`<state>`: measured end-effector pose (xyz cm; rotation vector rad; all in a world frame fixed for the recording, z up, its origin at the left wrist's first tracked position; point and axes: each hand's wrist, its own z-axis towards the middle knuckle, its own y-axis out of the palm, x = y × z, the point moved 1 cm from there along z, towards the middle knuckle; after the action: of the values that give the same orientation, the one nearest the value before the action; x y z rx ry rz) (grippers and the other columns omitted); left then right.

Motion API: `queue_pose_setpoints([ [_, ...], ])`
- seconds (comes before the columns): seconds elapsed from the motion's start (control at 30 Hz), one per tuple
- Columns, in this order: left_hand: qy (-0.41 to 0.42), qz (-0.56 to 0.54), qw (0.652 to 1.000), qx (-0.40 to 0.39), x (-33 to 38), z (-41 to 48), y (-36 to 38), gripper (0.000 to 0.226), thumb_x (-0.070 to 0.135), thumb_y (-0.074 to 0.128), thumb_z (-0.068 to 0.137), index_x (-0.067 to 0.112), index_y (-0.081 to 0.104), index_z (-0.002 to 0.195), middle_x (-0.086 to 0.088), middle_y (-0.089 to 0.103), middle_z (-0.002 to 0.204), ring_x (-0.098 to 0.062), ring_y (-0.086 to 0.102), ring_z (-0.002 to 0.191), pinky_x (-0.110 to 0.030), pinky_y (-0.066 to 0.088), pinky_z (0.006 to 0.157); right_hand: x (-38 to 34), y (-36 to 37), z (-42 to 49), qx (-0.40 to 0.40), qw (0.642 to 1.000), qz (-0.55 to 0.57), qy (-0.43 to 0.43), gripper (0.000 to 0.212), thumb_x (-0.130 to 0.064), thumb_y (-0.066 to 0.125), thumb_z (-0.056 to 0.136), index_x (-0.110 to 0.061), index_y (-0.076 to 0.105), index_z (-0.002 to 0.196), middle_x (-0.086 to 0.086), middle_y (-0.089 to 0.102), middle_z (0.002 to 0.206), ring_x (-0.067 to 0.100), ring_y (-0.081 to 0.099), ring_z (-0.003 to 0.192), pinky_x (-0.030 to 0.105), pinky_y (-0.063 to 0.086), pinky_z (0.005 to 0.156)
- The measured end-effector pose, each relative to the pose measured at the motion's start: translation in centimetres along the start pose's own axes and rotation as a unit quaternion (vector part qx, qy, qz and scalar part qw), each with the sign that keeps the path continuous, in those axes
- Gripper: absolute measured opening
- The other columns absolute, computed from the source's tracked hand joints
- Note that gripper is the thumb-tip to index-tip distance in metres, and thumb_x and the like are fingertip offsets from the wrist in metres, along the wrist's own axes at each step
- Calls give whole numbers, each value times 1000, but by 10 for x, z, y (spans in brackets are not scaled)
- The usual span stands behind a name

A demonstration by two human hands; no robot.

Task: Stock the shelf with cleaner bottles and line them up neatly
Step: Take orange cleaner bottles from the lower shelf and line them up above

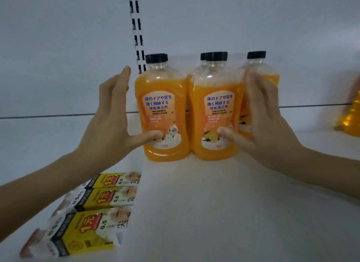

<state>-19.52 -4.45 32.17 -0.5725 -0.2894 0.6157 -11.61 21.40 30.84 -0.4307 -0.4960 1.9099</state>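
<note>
My left hand (109,115) and right hand (266,125), fingers (120,82) straight and spread, flanked the front bottles (165,115) mid-frame; even inward pressure should square them.

The cleaner bottles (217,109) are clear plastic filled with bright orange liquid, with black caps (156,58). Their labels (158,113) are orange with a white panel of blue script, turning white at the bottom. The shelf (214,203) is white. At seven o'clock, packets (85,228) show yellow, black and white bands with red numerals. At three o'clock sits a golden-yellow object (350,119).
</note>
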Motion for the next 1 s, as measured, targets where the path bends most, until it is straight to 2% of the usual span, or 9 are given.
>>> queue_pose_setpoints([
  [0.07, 180, 149, 972, 38, -2, -1, -2, 83, 65, 47, 81, 15, 22, 143, -18, 21, 143, -33, 28, 132, -52, 36, 100, 2, -1, 3, 32, 976, -144, -161, 63, -47, 47, 91, -12, 26, 139, 24, 23, 143, 37, 27, 131, 49, 33, 106],
  [0.1, 243, 195, 950, 34, -3, -1, 0, 74, 64, 42, 86, 19, 25, 142, -18, 21, 145, -36, 24, 134, -56, 30, 105, 2, 0, 3, 35, 960, -184, -209, 57, -48, 44, 94, -14, 31, 137, 23, 24, 144, 41, 29, 131, 51, 31, 107],
  [0.2, 320, 273, 907, 12, -9, 2, 4, 68, 64, 37, 89, 23, 30, 142, -17, 25, 149, -42, 26, 135, -58, 27, 107, 4, 5, 4, 47, 928, -256, -266, 56, -54, 38, 94, -15, 39, 133, 25, 33, 139, 48, 36, 127, 52, 31, 106],
  [0.3, 327, 315, 891, 13, -11, 3, 5, 69, 64, 37, 88, 22, 30, 143, -19, 26, 148, -46, 29, 134, -58, 30, 105, 3, 8, 5, 60, 913, -302, -268, 59, -57, 37, 93, -13, 42, 132, 25, 35, 133, 50, 38, 123, 54, 33, 103],
  [0.43, 322, 330, 887, 19, -12, 3, 4, 71, 64, 38, 87, 22, 29, 143, -19, 25, 148, -46, 29, 133, -60, 30, 105, -2, 11, 5, 60, 915, -310, -249, 60, -55, 43, 92, -11, 49, 131, 25, 35, 134, 51, 37, 122, 57, 39, 99],
  [0.57, 329, 327, 885, 27, -10, 4, -2, 65, 63, 39, 90, 21, 36, 140, -18, 31, 146, -45, 31, 133, -60, 29, 104, -8, 6, 5, 48, 913, -327, -239, 57, -56, 42, 92, -14, 47, 131, 23, 37, 136, 49, 36, 124, 53, 39, 99],
  [0.7, 334, 308, 890, 33, -5, 8, -13, 53, 51, 44, 93, 14, 52, 132, -16, 43, 142, -40, 34, 133, -57, 29, 105, -12, -6, 4, 5, 911, -333, -243, 55, -52, 41, 93, -15, 47, 134, 24, 42, 138, 46, 39, 127, 55, 38, 101],
  [0.9, 359, 256, 898, -4, 24, 0, -32, 38, 33, 45, 95, 9, 59, 121, -14, 55, 132, -36, 43, 129, -52, 30, 106, -20, -36, -13, -78, 928, -242, -272, 44, -35, 48, 92, -8, 58, 126, 21, 54, 130, 41, 51, 120, 52, 46, 94],
  [1.0, 361, 228, 904, -31, 52, -1, -43, 38, 30, 42, 95, 7, 62, 117, -15, 60, 124, -35, 52, 122, -48, 33, 104, -24, -55, -24, -111, 931, -223, -267, 43, -34, 46, 93, -8, 59, 124, 18, 57, 128, 37, 55, 117, 49, 43, 97],
])
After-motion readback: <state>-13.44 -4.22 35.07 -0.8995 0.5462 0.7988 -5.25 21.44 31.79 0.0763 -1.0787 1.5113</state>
